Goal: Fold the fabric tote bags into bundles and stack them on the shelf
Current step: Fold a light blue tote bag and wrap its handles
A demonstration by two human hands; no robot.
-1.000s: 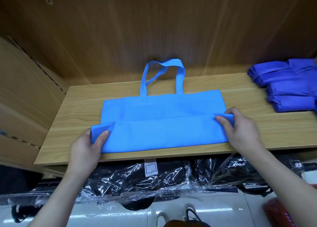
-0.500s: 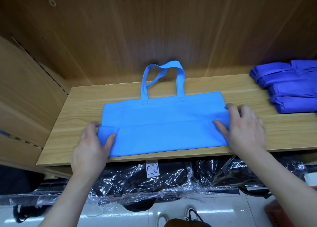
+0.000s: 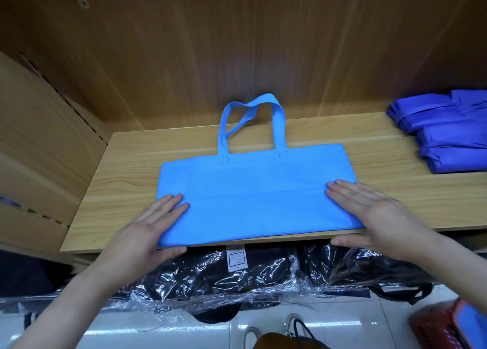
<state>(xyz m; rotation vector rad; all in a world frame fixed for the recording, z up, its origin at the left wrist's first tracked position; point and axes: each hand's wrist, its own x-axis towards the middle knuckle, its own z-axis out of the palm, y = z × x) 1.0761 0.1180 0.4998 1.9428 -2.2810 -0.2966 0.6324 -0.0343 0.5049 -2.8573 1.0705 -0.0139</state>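
A light blue tote bag (image 3: 253,190) lies flat on the wooden shelf (image 3: 126,180), its bottom part folded up over the body and its two handles (image 3: 253,116) pointing at the back wall. My left hand (image 3: 147,227) rests flat on the bag's near left corner, fingers straight, thumb under the shelf edge. On the near right corner lies my right hand (image 3: 369,211), also flat, its thumb below the edge. A stack of folded darker blue bags (image 3: 448,130) sits at the shelf's right end.
The shelf's wooden back wall (image 3: 237,58) and left side panel (image 3: 39,151) close it in. Below the shelf lie black items in clear plastic wrap (image 3: 237,277). A red basket (image 3: 448,325) stands on the white floor at lower right, and shoes (image 3: 276,333) show at bottom centre.
Both hands let go of the folded-up flap's corners and now lie flat on it, pressing it down. The flap has settled flat over the bag's body.
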